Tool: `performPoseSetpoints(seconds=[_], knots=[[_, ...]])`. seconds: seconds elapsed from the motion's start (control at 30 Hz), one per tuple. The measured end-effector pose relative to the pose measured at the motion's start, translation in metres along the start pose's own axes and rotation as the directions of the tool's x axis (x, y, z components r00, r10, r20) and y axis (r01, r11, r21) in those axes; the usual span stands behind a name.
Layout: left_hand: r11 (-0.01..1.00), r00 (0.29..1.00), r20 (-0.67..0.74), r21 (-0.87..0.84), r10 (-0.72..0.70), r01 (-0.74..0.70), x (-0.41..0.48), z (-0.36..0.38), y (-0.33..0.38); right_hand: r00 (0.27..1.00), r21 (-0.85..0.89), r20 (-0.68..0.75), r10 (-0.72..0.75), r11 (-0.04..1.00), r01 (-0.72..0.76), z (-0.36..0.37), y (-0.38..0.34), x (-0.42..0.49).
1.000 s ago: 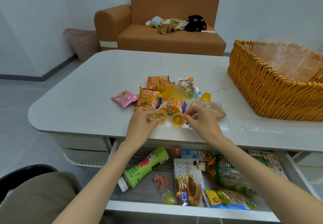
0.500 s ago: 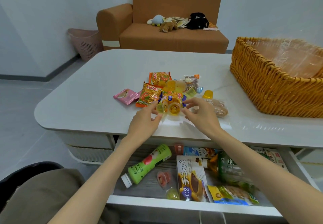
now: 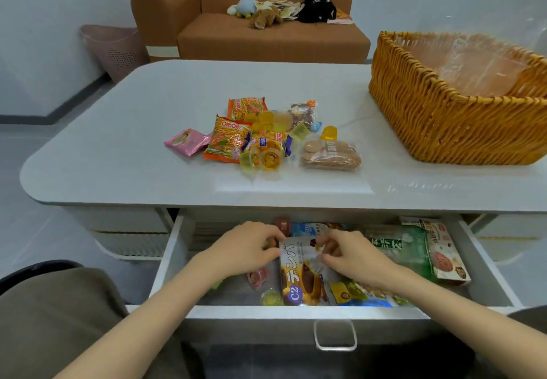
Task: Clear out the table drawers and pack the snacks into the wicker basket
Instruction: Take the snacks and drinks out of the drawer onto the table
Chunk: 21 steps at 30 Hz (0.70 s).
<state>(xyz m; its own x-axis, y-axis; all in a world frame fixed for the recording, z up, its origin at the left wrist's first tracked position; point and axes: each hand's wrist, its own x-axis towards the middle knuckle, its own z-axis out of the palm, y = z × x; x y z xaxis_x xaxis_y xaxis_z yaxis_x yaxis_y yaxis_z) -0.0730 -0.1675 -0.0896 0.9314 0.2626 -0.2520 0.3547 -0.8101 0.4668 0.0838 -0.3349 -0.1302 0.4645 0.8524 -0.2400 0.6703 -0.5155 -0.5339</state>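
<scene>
Snack box (image 3: pixel 299 278) of cream-and-purple cardboard lies in the open white drawer (image 3: pixel 236 312); left hand (image 3: pixel 251 248) and right hand (image 3: pixel 352 257) each pinch its far end, fingers curled.

A smooth, glossy table top (image 3: pixel 118 156) is shown. On it, a rough wicker basket (image 3: pixel 444 130) is lined with a crinkled clear plastic liner (image 3: pixel 473 67), and shiny plastic snack wrappers (image 3: pixel 228 141) are piled. Below it, a metal handle (image 3: pixel 335 335) is fitted to the drawer (image 3: pixel 266 315).
</scene>
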Motion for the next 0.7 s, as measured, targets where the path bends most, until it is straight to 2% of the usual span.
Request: performPoseSetpoints(seconds=[0.07, 0.17, 0.27, 0.33, 0.43, 0.53, 0.7], knots=[[0.999, 0.995, 0.096, 0.035, -0.026, 0.023, 0.01, 0.014, -0.008, 0.991, -0.062, 0.097, 0.088, 0.995, -0.082, 0.013, 0.009, 0.005], [0.997, 0.97, 0.233, 0.001, -0.075, 0.077, 0.023, 0.034, -0.018, 0.977, -0.109, 0.155, 0.145, 0.986, -0.129, 0.024, 0.016, 0.011], [0.988, 0.937, 0.33, -0.059, -0.114, 0.141, 0.03, 0.049, -0.021, 0.95, 0.064, 0.258, 0.176, 0.978, -0.199, 0.025, 0.013, 0.014], [0.982, 0.922, 0.371, -0.099, -0.111, 0.158, 0.033, 0.056, -0.023, 0.924, 0.227, 0.319, 0.213, 0.929, -0.292, 0.024, 0.011, 0.014], [0.969, 0.898, 0.428, -0.156, -0.107, 0.19, 0.035, 0.063, -0.027, 0.867, 0.431, 0.414, 0.277, 0.779, -0.455, 0.021, 0.01, 0.015], [0.936, 0.885, 0.45, -0.246, -0.119, 0.251, 0.035, 0.063, -0.033, 0.818, 0.589, 0.518, 0.249, 0.59, -0.552, 0.02, 0.013, 0.02], [0.877, 0.896, 0.423, -0.37, -0.136, 0.308, 0.032, 0.059, -0.038, 0.769, 0.713, 0.583, 0.262, 0.287, -0.639, 0.016, 0.014, 0.024]])
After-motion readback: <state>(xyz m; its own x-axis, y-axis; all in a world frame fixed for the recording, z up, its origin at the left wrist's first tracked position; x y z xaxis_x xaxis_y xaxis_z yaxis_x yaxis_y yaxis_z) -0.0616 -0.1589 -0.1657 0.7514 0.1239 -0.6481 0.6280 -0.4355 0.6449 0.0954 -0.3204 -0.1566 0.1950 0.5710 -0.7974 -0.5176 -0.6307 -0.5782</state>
